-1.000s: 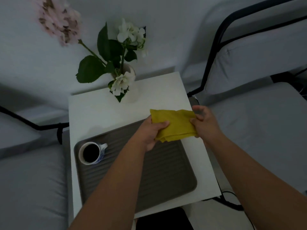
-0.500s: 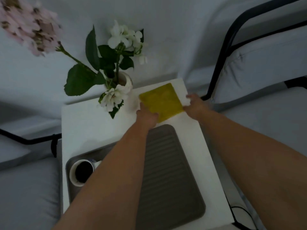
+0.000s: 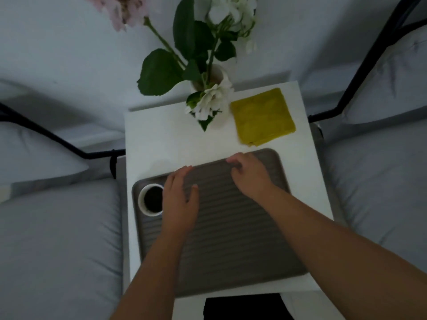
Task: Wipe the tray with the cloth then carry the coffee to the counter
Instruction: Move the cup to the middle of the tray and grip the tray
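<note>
Table (image 3: 161, 144) carries your ribbed tray (image 3: 231, 239), folded cloth (image 3: 262, 116) parked far right off it, and coffee cup (image 3: 151, 199) in the tray's left corner, just left of your left hand (image 3: 181, 199), nearer than your right hand (image 3: 250, 177), both loose and empty.
</note>
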{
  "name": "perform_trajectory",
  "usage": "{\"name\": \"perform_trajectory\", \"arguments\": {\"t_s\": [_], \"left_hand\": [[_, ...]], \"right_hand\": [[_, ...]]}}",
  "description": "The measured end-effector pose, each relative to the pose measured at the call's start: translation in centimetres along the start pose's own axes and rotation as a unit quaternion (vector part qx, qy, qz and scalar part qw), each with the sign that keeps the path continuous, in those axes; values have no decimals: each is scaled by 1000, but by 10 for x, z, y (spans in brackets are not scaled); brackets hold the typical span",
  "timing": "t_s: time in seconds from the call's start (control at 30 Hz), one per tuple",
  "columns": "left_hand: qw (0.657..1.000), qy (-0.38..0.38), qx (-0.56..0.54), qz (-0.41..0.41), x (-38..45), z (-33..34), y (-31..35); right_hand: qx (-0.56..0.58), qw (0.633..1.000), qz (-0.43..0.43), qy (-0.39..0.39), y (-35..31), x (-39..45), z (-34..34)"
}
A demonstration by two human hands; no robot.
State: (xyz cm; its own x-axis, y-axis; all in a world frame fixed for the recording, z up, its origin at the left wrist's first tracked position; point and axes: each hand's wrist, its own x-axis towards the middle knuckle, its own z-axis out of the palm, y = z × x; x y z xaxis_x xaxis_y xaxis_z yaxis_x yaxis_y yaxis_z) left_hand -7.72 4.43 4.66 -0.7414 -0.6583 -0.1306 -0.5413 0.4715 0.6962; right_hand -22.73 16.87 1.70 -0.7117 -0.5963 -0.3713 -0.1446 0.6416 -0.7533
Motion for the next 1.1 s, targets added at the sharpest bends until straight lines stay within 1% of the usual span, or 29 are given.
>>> {"name": "perform_trajectory", "arguments": {"t_s": [0.07, 0.17, 0.27, 0.33, 0.4, 0.47, 0.53, 0.67, 0.87, 1.1], "left_hand": [[1000, 22, 21, 4, -4, -23, -19], [996, 45, 79, 8, -7, -52, -50], [995, 16, 96, -34, -10, -65, -79], [996, -12, 67, -54, -10, -68, -93], [997, -42, 17, -55, -9, -68, -107], [996, -55, -17, -67, -15, -67, -115], [995, -49, -39, -84, -22, -66, -119], [993, -30, -79, -83, -22, -64, -115], [990, -52, -115, -58, -28, -57, -112], [988, -77, -132, -35, -52, -39, -91]], "right_hand": [[29, 997, 10, -67, -18, -7, 28], [69, 990, 22, -125, -39, -10, 63], [90, 981, 42, -165, -57, -8, 88], [87, 979, 44, -178, -63, -6, 102], [87, 979, 50, -180, -66, -5, 111], [91, 979, 56, -174, -66, -5, 120], [96, 980, 60, -163, -64, -6, 129], [99, 983, 66, -142, -53, -9, 142], [98, 985, 83, -115, -51, -30, 133], [105, 987, 82, -84, -26, -63, 108]]}}
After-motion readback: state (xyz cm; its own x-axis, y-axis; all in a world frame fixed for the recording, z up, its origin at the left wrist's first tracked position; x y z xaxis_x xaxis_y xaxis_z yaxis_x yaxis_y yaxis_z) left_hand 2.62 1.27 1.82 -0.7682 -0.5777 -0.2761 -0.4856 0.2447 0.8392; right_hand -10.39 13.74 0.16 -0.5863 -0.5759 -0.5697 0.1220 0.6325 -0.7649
